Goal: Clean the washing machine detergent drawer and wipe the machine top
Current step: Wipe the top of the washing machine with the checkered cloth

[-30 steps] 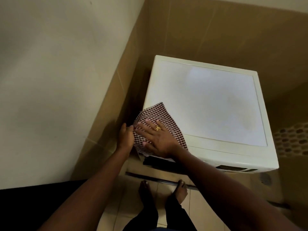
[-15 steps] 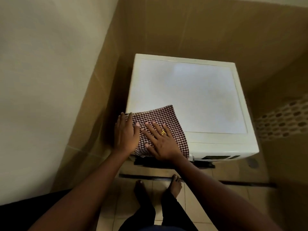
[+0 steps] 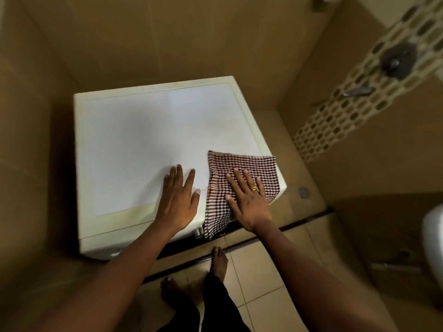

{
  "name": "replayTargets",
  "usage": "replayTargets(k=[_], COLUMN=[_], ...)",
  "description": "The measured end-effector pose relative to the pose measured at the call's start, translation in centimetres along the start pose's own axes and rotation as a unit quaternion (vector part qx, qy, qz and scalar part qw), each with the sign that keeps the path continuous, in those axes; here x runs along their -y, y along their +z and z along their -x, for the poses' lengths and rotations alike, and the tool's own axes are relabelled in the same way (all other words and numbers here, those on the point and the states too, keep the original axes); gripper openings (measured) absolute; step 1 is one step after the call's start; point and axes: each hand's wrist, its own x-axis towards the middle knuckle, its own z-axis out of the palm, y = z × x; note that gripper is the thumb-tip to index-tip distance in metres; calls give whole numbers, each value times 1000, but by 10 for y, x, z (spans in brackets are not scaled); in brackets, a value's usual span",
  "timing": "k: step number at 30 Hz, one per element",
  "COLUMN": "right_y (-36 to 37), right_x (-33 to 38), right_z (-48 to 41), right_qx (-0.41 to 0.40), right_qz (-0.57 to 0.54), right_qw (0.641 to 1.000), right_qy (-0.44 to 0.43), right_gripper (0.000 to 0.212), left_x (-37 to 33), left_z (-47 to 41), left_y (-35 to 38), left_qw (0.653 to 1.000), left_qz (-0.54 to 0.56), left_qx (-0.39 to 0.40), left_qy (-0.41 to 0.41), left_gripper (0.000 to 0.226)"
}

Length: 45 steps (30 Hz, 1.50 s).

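A white washing machine point(image 3: 134, 144) stands in a tiled corner, seen from above. A brown-and-white checked cloth point(image 3: 242, 164) lies on its front right corner and hangs over the front edge. My right hand point(image 3: 249, 197), with a gold ring, presses flat on the cloth, fingers spread. My left hand point(image 3: 178, 200) rests flat and bare on the machine top just left of the cloth, not touching it. The detergent drawer is hidden below the front edge.
Brown tiled walls close in behind and left of the machine. A mosaic tile strip with a round wall fitting point(image 3: 395, 59) runs on the right wall. A floor drain point(image 3: 303, 192) sits right of the machine. My bare feet point(image 3: 218, 259) stand on the tiled floor before it.
The cloth and my right hand have slid from the machine's front left corner to its front right corner. My left hand has come off the cloth and now lies on the bare top.
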Motion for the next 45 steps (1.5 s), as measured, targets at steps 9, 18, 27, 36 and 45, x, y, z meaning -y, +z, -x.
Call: replayTargets(k=[9,18,27,36,45], right_y=[-23,-34,-50,-57,-35], right_x=[-69,-84,-87,-50,63], right_z=[-70,-161,-283,-408,-394], right_qx=[-1,8,0,-8,10], right_qz=[-26,-24,-18,14,31], right_qw=[997,999,1000,999,968], right_qy=[79,31,-12,32,-248], right_gripper=[70,71,72,78,68], left_x=[-36,-27,9,14,64], left_z=[-66,-165,-212,-216,-180], left_y=[6,-19,-37,-50,-49], left_qw=[999,997,989,986,988], left_qz=[-34,-36,-27,-40,120], left_qx=[27,38,89,112,-91], left_qy=[7,-65,-112,-119,-37], left_gripper=[62,63,60,70,51])
